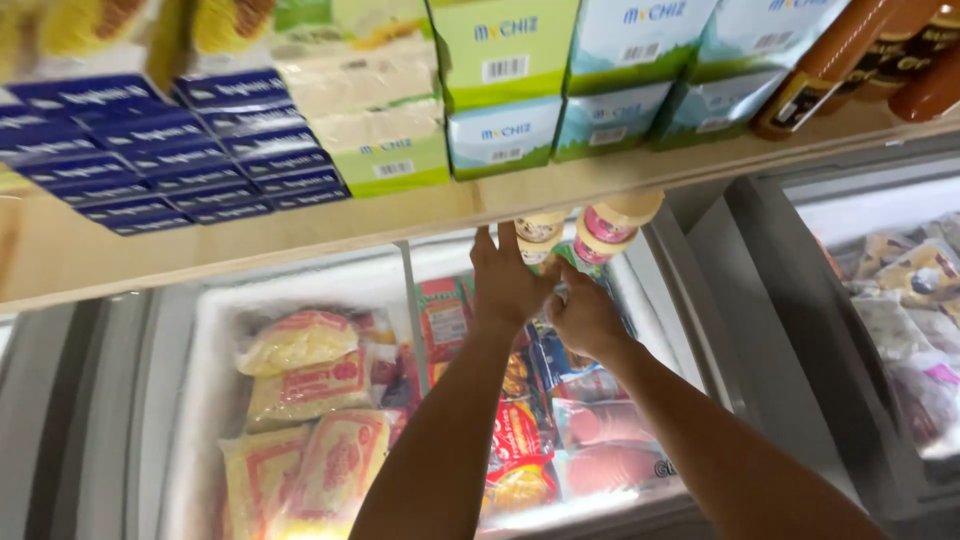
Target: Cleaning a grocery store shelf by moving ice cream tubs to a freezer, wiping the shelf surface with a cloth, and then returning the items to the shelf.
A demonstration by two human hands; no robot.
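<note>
Both my arms reach up over an open chest freezer (200, 330), just under a wooden shelf (300, 235). My left hand (505, 280) has its back to me, fingers stretched upward against a pack of small cream bottles with pink labels (612, 225). My right hand (585, 318) is curled under the same pack, gripping its lower, green-wrapped end. The hands touch each other. The bottle tops sit right at the shelf's front edge, and part of the pack is hidden behind my fingers.
The freezer holds yellow and red bags of frozen food (310, 400) on the left and red packets (520, 440) on the right. On the shelf stand dark blue boxes (190, 150), green and pale blue cartons (505, 80) and brown bottles (850, 60). A second freezer (900, 300) is at right.
</note>
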